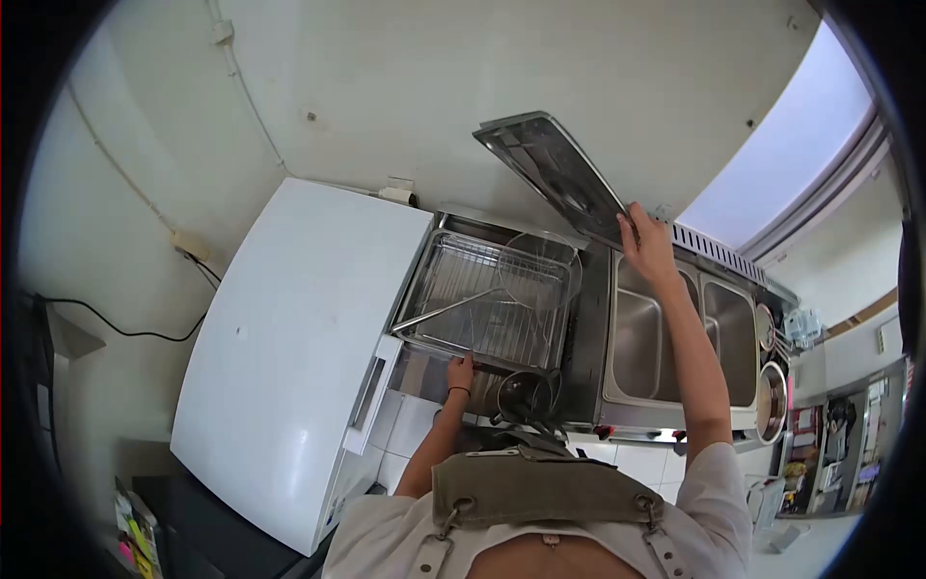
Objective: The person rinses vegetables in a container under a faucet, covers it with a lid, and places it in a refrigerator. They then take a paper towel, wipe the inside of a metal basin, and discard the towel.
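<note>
My right hand (646, 246) grips the lower corner of a rectangular metal lid (559, 174), which is raised and tilted near the back wall. Below that arm are two deep stainless steel basins (639, 333) set in a metal unit. My left hand (461, 372) is closed at the front rim of a metal tray (417, 314) with a wire rack (463, 280) in it. On the rack lies a round wire mesh skimmer (540, 270), its long handle pointing toward the front left. A dark pan (526, 394) is just right of my left hand.
A large white chest appliance (299, 338) stands at the left, close to the tray. Red knobs (605, 431) line the metal unit's front. Round metal bowls (772, 400) are at its right end. Shelves with goods (839, 444) stand far right.
</note>
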Tool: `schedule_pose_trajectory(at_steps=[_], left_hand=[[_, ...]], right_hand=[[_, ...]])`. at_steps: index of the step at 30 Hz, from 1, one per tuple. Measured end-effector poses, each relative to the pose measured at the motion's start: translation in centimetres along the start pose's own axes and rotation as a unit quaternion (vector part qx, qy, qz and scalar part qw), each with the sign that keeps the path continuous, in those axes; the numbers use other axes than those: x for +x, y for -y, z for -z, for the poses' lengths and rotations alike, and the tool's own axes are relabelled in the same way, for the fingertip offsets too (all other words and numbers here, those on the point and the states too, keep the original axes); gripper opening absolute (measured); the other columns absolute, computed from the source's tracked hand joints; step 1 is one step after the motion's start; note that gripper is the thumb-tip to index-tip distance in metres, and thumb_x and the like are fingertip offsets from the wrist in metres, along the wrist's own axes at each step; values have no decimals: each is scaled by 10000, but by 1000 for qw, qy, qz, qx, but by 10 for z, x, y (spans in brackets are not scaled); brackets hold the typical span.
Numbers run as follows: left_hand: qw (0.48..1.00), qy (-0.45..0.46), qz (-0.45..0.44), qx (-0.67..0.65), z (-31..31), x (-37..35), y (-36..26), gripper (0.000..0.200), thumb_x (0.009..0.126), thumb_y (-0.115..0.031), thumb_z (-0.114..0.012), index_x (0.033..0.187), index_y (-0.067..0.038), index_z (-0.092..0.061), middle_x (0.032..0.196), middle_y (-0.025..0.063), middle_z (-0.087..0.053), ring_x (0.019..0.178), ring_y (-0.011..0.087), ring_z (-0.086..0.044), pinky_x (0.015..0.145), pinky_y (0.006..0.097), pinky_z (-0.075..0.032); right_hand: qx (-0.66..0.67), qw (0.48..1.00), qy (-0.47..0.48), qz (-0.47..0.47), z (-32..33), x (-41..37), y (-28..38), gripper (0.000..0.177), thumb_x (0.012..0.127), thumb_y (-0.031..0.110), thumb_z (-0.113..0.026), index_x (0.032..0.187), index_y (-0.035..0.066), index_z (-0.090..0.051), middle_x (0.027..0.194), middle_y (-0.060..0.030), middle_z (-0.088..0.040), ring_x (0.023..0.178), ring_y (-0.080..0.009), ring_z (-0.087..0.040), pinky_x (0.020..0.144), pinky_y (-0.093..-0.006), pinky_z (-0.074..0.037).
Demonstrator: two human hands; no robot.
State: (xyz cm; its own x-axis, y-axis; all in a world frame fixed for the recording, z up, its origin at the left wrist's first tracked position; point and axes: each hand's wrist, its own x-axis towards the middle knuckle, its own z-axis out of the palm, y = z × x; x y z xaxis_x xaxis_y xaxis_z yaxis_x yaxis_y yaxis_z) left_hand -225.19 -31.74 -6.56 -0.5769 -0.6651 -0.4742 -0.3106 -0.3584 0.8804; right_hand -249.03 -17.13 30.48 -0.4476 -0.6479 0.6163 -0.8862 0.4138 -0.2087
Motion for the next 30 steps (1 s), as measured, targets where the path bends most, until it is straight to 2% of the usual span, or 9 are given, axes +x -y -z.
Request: schedule_pose_trajectory(at_steps=[3, 7, 11, 13, 15, 19, 25, 27, 30], left_hand=[[998, -17, -14, 59, 3, -7, -4, 354, 844, -295, -566, 746, 42, -611, 669, 129, -634, 546, 189, -579, 545, 328, -442], [998, -38, -18, 35, 4, -7, 1, 364, 841, -311, -579, 734, 36, -609, 627, 113, -602, 532, 179, -567, 528, 325, -436], [1000, -6, -7, -10, 5, -2, 9, 426, 851, -368, -584, 723, 38, -602, 602, 99, -579, 528, 162, -559, 507, 319, -443], [1000, 5, 8, -14, 9, 2, 17, 446, 855, -386, -581, 721, 39, -600, 604, 100, -581, 531, 159, -560, 502, 317, -447], [997, 21, -29, 63, 12, 5, 21, 464, 857, -400, -580, 734, 46, -603, 605, 102, -581, 539, 155, -564, 498, 312, -457], [999, 16, -10, 47, 12, 3, 19, 465, 849, -407, -590, 737, 44, -611, 605, 102, -581, 539, 154, -560, 507, 307, -450], [990, -16, -78, 118, 13, 6, 25, 462, 839, -425, -600, 730, 23, -624, 600, 91, -580, 528, 139, -535, 501, 296, -418], [996, 25, -3, 85, 15, 1, 18, 466, 837, -429, -578, 783, 29, -645, 652, 139, -620, 592, 213, -612, 573, 339, -462], [997, 22, 8, 69, 15, -2, 11, 461, 836, -418, -587, 790, 38, -641, 657, 137, -626, 599, 206, -624, 576, 335, -474]], right_hand=[[-44, 998, 32, 42, -23, 14, -14, 96, 835, 88, -539, 846, 46, -454, 579, -146, -534, 573, -366, -549, 541, -449, -416], [-49, 992, 106, 37, -54, 25, -29, 78, 844, 95, -520, 874, 56, -460, 649, -159, -567, 634, -374, -564, 612, -476, -423], [-30, 992, 112, 52, -78, 40, -43, 91, 847, 100, -519, 884, 48, -455, 651, -176, -563, 649, -388, -560, 604, -473, -425], [-19, 987, 157, 34, -86, 49, -49, 102, 850, 103, -519, 891, 41, -449, 666, -192, -562, 657, -406, -551, 603, -476, -421], [-5, 984, 174, 21, -91, 57, -53, 104, 851, 101, -518, 891, 36, -446, 674, -198, -561, 661, -412, -547, 602, -475, -418], [13, 982, 189, 20, -104, 63, -60, 110, 848, 92, -520, 896, 28, -445, 693, -210, -560, 667, -420, -542, 591, -474, -409], [27, 974, 225, 31, -120, 66, -69, 116, 841, 98, -526, 918, 33, -468, 659, -215, -549, 664, -422, -542, 594, -481, -409], [33, 974, 221, 42, -123, 66, -71, 125, 839, 88, -535, 888, 24, -439, 625, -215, -514, 620, -421, -506, 559, -454, -390], [30, 972, 226, 54, -124, 71, -71, 155, 830, 80, -552, 859, 16, -413, 589, -214, -477, 574, -417, -470, 524, -427, -371]])
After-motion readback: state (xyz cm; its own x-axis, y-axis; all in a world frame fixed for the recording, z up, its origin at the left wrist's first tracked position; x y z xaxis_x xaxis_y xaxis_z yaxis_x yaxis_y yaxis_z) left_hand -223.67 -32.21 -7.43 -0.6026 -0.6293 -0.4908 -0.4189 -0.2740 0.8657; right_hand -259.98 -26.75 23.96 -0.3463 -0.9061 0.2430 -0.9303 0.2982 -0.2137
